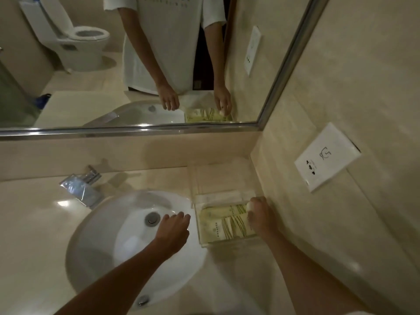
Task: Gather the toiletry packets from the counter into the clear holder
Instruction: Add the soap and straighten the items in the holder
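The packets (227, 225) lie in the clear holder (203, 241) by the wall. My right hand (258, 214) pinches a small white item over them; I'd release it inside. My left hand (173, 230) hovers relaxed above the sink (95, 242).

Clear holder (223, 243) hemmed by side wall (318, 223) rightward; open sink (127, 244) leftward, faucet (81, 187) beyond.

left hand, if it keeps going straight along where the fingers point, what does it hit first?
The left hand hovers over the sink basin, fingers aimed up-right. First in line is probably the near left wall of the clear holder with the packets; depth is unclear, so it might pass above.
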### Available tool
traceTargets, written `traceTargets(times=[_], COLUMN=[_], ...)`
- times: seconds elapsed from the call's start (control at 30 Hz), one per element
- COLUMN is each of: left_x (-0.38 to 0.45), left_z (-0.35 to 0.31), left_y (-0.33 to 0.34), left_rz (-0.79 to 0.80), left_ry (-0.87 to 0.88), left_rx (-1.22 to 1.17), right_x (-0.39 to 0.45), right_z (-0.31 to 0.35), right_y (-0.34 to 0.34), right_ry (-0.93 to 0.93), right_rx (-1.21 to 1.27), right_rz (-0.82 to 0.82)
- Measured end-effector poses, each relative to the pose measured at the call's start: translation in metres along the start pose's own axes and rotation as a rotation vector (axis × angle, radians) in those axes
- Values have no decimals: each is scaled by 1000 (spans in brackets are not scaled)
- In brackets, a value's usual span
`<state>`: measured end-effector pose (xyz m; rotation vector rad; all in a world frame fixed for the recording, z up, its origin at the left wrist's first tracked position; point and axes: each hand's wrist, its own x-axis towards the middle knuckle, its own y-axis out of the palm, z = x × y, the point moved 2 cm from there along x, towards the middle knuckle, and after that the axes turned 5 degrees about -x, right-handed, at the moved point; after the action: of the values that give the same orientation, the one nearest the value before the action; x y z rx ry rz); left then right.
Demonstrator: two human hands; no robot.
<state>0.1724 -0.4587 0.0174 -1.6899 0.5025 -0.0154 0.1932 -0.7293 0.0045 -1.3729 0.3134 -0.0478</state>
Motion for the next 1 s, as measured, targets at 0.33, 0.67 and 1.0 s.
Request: traceTargets(times=[0.33,0.67,1.0], left_x=[24,37,44], left_z=[-15,-13,-15], left_y=[14,14,18], left_rz=[14,35,33], left_ry=[-11,-19,-11], left_rx=[-44,-39,-62], right_x=[25,33,25], right_z=[-8,-12,-15], right_y=[8,11,9], right_ry=[36,87,53], right_rx=[6,-105,-81], right_rz=[-50,-13,-34])
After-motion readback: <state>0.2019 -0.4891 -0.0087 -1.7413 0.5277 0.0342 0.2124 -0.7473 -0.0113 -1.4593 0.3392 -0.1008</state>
